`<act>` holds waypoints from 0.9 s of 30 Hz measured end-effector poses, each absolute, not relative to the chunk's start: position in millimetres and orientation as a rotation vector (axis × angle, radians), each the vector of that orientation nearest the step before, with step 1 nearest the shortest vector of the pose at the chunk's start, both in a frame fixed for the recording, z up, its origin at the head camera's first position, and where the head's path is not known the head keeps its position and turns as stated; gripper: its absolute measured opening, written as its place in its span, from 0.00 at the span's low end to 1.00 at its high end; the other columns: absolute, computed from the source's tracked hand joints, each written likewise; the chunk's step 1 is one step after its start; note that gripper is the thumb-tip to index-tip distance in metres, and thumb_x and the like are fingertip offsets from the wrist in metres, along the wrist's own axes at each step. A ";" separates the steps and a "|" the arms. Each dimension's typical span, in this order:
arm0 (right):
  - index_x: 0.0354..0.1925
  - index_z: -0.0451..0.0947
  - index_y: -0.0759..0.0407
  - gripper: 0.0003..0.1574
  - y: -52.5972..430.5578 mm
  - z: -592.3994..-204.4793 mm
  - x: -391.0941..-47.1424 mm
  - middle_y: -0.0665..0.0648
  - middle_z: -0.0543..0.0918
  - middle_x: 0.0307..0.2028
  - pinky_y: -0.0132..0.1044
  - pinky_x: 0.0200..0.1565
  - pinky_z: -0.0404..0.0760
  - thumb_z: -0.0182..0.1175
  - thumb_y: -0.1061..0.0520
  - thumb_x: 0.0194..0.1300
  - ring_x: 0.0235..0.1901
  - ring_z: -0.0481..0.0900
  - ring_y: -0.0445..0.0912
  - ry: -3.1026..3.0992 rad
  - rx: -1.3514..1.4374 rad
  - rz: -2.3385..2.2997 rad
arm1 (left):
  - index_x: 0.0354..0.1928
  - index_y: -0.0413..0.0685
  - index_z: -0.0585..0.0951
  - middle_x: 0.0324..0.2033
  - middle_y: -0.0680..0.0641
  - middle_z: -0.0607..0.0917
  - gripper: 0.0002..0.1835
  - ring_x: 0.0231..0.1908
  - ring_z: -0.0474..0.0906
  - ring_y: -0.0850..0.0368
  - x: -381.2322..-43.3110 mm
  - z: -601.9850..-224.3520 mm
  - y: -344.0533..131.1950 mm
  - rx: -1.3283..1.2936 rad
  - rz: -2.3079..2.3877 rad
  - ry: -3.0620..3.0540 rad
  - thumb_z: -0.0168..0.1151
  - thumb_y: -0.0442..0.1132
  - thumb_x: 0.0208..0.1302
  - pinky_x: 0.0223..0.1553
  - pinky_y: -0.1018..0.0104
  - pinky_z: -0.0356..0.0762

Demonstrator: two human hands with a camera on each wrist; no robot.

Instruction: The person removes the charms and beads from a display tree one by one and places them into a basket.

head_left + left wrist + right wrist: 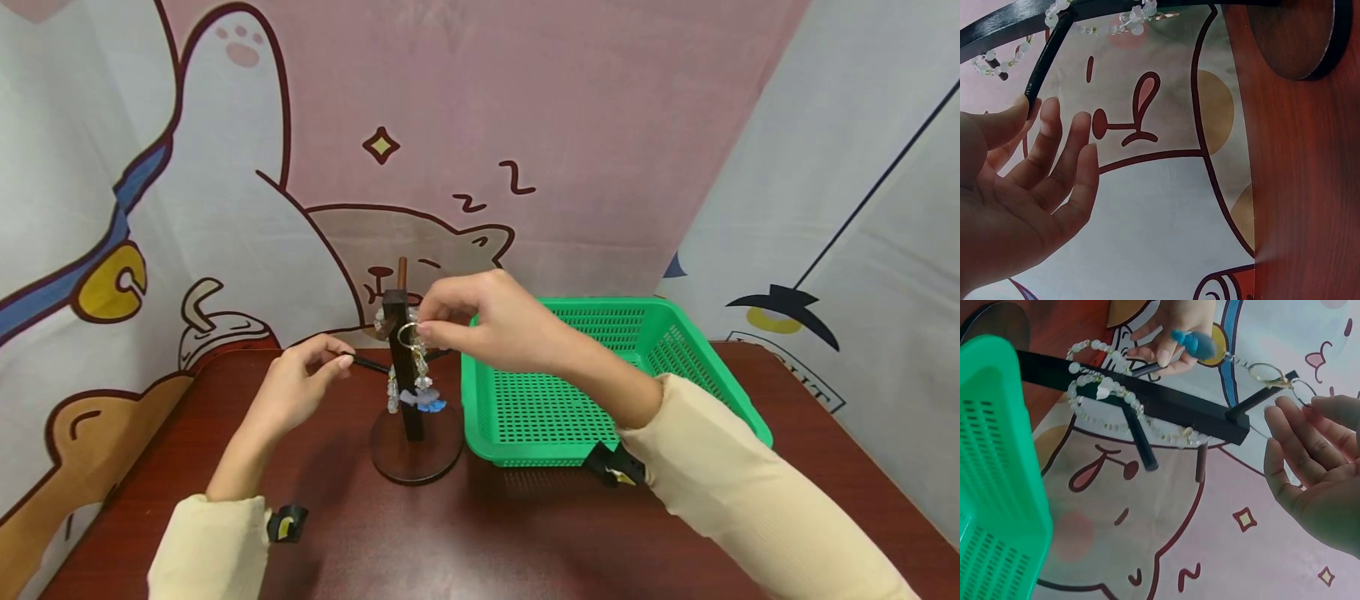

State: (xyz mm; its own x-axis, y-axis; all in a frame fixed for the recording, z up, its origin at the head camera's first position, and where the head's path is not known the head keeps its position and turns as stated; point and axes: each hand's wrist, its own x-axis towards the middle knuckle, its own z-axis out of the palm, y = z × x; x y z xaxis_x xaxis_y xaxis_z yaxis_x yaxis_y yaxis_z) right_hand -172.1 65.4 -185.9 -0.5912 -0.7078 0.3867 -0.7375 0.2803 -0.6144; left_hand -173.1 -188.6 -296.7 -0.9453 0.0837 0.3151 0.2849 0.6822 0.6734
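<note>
A dark wooden jewelry stand [413, 427] with a round base stands upright on the table, its pegs sticking out sideways. My left hand [296, 383] pinches the tip of one peg [1045, 62] between thumb and forefinger. At the top of the stand my right hand [487, 325] pinches a metal ring of a keychain [1303, 392]. The keychain's blue charm [1197, 345] dangles in front of the post. Its ring is close to the end of an upper peg [1259, 402]; whether it loops the peg I cannot tell. Beaded bracelets [1088, 380] hang from other pegs.
A green plastic basket [480, 417] stands right of the stand, behind my right forearm. The reddish-brown table [420, 533] meets a cartoon-printed cloth [600, 150] at the back and sides.
</note>
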 end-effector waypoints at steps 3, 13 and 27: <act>0.28 0.78 0.59 0.03 72.6 -186.7 -173.1 0.45 0.79 0.21 0.34 0.27 0.71 0.59 0.64 0.59 0.24 0.74 0.39 -2.500 1.365 1.221 | 0.39 0.43 0.79 0.29 0.45 0.84 0.05 0.31 0.79 0.53 -172.7 -296.5 -188.6 -0.294 -1.117 -2.638 0.56 0.33 0.64 0.30 0.61 0.68; 0.29 0.79 0.59 0.03 101.5 -191.3 -189.9 0.49 0.80 0.22 0.35 0.27 0.70 0.60 0.64 0.59 0.23 0.76 0.42 -2.576 1.236 1.229 | 0.40 0.42 0.78 0.27 0.46 0.83 0.05 0.31 0.78 0.53 -171.4 -295.1 -188.2 -0.287 -1.119 -2.643 0.55 0.33 0.64 0.29 0.62 0.68; 0.32 0.79 0.61 0.05 150.9 -225.0 -230.6 0.58 0.82 0.26 0.36 0.31 0.72 0.58 0.60 0.62 0.28 0.79 0.45 -2.703 1.065 1.248 | 0.40 0.42 0.78 0.28 0.43 0.83 0.05 0.28 0.75 0.55 -172.2 -295.7 -187.5 -0.297 -1.119 -2.645 0.55 0.33 0.64 0.28 0.63 0.67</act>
